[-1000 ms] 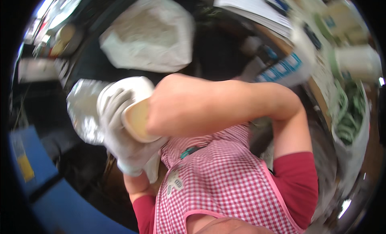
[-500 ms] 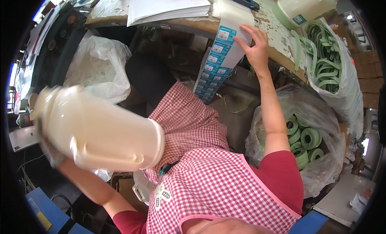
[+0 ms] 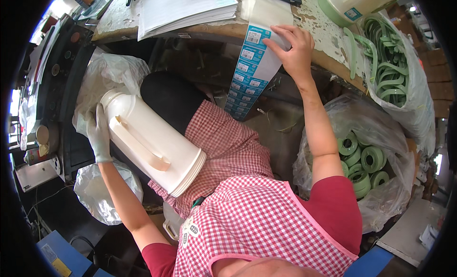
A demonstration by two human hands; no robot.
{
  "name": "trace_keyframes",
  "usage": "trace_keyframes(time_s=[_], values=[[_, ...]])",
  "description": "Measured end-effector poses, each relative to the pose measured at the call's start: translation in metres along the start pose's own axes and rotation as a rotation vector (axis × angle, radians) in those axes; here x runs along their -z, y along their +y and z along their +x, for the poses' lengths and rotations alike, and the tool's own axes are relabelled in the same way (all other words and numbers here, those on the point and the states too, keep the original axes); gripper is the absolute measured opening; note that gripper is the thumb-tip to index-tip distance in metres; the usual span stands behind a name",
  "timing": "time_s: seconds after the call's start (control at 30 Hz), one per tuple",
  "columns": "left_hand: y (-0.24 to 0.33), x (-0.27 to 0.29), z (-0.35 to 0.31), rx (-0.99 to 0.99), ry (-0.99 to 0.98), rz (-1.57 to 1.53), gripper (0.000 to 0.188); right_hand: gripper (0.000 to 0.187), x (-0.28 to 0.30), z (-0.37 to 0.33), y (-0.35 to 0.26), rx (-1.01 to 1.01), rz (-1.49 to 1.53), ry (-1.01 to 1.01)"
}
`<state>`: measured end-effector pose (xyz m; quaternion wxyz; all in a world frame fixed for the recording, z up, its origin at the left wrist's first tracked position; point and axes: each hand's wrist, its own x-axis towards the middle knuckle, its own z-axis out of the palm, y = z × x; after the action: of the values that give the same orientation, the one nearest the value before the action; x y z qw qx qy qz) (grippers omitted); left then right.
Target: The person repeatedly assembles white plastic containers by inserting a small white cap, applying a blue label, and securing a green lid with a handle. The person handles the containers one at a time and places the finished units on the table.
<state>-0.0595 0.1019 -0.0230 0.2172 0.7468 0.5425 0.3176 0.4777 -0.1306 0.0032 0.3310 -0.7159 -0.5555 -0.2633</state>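
My left hand (image 3: 99, 134), in a white glove, grips the upper side of a cream plastic jug body (image 3: 150, 143) with a long side handle. The jug leans across my lap, its narrower neck toward the far left and its wide ringed base against my checked apron. At the table edge, my right hand (image 3: 296, 50) is bare, thumb and forefinger at the side of a strip of blue-and-white labels (image 3: 246, 70). That strip hangs from the tabletop down past the edge. Whether a single label is lifted between the fingertips is hard to make out.
Papers (image 3: 185, 12) are stacked on the worn table (image 3: 323, 24). A cream jug with a green base (image 3: 354, 8) stands at far right. Bags hold green handles (image 3: 390, 70) and green rings (image 3: 371, 160). Another plastic bag (image 3: 116, 70) sits behind my left hand.
My left hand has swung the jug rightward, from a blurred, more sideways pose to resting along my lap. My right hand stays at the label strip; the whole view has shifted slightly.
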Motion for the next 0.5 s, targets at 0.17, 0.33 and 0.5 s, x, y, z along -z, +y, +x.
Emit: trace_keyframes(time_s=[0.17,0.33,0.5], values=[[0.071,-0.011,-0.036,-0.060,-0.073,-0.606,0.034,0.024,-0.009,0.022,0.011,-0.088,0.192,-0.047],[0.054,-0.016,-0.043,-0.105,-0.050,-0.561,0.040,0.018,-0.017,0.020,0.012,0.084,0.049,0.156],[0.082,-0.013,-0.065,-0.280,-0.040,-0.389,0.042,0.019,-0.017,0.008,0.008,0.175,-0.054,0.239]])
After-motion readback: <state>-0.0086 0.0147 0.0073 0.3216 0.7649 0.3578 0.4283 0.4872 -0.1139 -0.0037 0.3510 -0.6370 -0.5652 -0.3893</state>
